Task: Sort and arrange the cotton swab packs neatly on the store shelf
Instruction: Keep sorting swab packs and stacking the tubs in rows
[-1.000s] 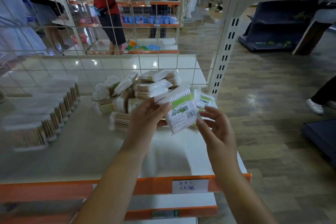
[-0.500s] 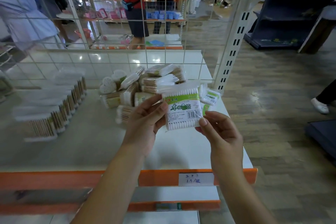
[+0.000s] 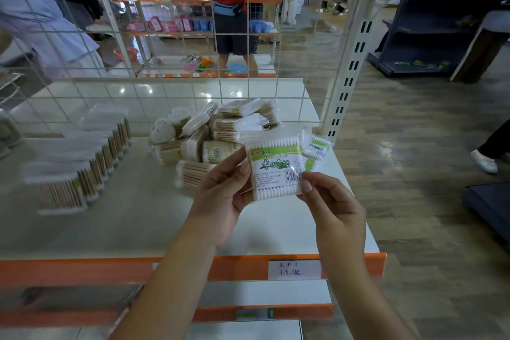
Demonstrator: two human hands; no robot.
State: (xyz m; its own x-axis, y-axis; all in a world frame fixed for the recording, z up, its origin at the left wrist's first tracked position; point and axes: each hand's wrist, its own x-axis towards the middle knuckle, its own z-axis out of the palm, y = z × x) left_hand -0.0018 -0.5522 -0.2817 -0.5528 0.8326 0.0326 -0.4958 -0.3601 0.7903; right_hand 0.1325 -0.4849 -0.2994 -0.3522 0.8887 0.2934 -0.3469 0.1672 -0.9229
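Two hands pinching one cotton swab pack (image 3: 276,168), label facing up, just above the shelf (image 3: 132,218).

Left hand (image 3: 223,196) gripping the pack's left edge with curled fingers, right hand (image 3: 328,201) nipping its lower right corner by thumb and fingertip. Risking a slip here, probably: glossy wrap, thin corner pinch. Sitting just behind, a loose pile (image 3: 215,141) ready to topple if nudged. Lining up neatly at far left, the standing row (image 3: 82,163). Leaving bare shelf between row and pile for placing; hugging the shelf's right edge, though, so watching for a drop to the floor.
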